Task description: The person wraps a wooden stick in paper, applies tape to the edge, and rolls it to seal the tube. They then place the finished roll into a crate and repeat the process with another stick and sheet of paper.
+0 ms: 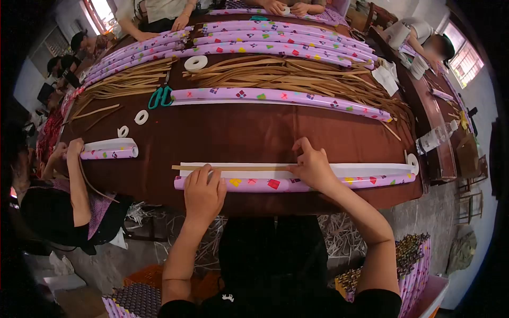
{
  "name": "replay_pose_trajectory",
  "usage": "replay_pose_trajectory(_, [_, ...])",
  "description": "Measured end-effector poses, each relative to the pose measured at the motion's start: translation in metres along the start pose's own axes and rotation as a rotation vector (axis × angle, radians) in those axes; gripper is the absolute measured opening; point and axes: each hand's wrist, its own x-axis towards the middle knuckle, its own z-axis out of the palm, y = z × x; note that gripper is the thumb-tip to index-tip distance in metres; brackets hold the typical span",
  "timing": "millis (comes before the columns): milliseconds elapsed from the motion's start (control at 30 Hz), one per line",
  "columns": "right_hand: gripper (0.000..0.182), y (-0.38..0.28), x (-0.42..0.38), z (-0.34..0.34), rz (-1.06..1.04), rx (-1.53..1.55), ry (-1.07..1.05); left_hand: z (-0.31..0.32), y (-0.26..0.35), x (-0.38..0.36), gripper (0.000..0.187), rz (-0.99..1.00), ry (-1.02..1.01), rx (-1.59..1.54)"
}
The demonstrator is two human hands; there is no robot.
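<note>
A purple patterned wrapping paper roll (254,184) lies crosswise before me, a white flap of its paper (360,170) laid out along the far side. On that flap rests a narrow tan strip (244,168), its left end poking past the paper. My left hand (202,186) lies over the roll with fingers stretched onto the strip. At the strip's right end, the thumb of my right hand (313,167) touches down while its other fingers are raised and apart.
Beyond lie another purple roll (254,96), teal-handled scissors (160,98), white tape rolls (141,117) and brown strips (265,71). A plastic bottle (437,138) is at right. A person's arm (78,180) holds a short roll (111,152) at left. Other people work around the table.
</note>
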Motion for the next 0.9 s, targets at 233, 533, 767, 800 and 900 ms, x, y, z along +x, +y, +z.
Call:
replay_pose_trajectory(233, [0.051, 0.012, -0.002, 0.014, -0.147, -0.039, 0.084, -0.004, 0.018, 0.005, 0.033, -0.008, 0.033, 0.078])
replay_pose_trajectory(533, [0.048, 0.003, -0.003, 0.007, -0.017, 0.036, 0.073, 0.019, 0.079, 0.016, 0.037, 0.090, 0.041, -0.094])
replay_pose_trajectory(767, [0.049, 0.002, -0.006, 0.007, -0.032, 0.091, 0.104, 0.031, 0.103, 0.023, 0.039, 0.146, -0.001, -0.133])
replay_pose_trajectory(800, [0.049, 0.001, -0.006, 0.006, -0.063, 0.095, 0.114, 0.031, 0.103, 0.022, 0.039, 0.154, -0.001, -0.145])
replay_pose_trajectory(900, [0.048, 0.002, -0.007, 0.006, -0.092, 0.098, 0.122, 0.033, 0.104, 0.023, 0.039, 0.115, 0.017, -0.148])
